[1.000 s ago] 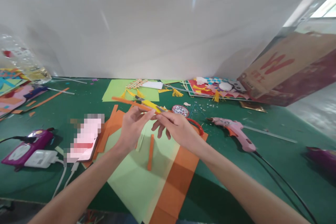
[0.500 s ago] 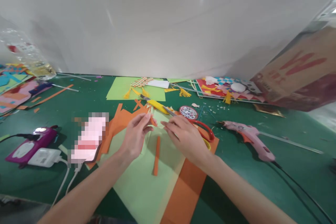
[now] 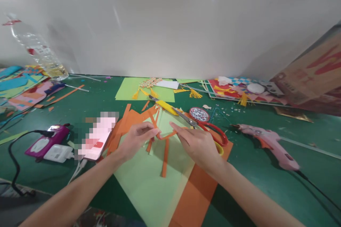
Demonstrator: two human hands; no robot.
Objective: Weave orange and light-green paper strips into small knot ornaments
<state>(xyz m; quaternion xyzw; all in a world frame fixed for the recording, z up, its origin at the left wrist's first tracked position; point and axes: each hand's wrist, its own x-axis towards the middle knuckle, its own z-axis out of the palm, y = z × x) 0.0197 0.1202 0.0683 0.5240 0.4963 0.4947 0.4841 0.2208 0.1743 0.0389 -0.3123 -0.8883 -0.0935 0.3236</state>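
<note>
Orange paper strips (image 3: 168, 135) cross and bend between my two hands, above a light green sheet (image 3: 157, 184). My left hand (image 3: 140, 137) pinches the strips where they meet. The fingers of my right hand (image 3: 198, 142) are close together at the other end of a curved strip, its thumb hidden beneath. A loose orange strip (image 3: 165, 158) lies on the green sheet. Just beyond my right hand are red-handled scissors (image 3: 220, 134), a yellow cutter (image 3: 167, 107) and a round dish of small beads (image 3: 199, 114).
A pink glue gun (image 3: 274, 145) lies at the right, near a paper bag (image 3: 311, 71). On the left are a phone (image 3: 98, 136), a purple device (image 3: 48, 142) and a plastic bottle (image 3: 42, 53). Tasselled paper pieces (image 3: 151, 83) lie at the back.
The orange strips between my hands now show crossed and spread, where before only a short piece showed. My hands have moved slightly apart. The whole view has shifted, with the bottle more fully seen.
</note>
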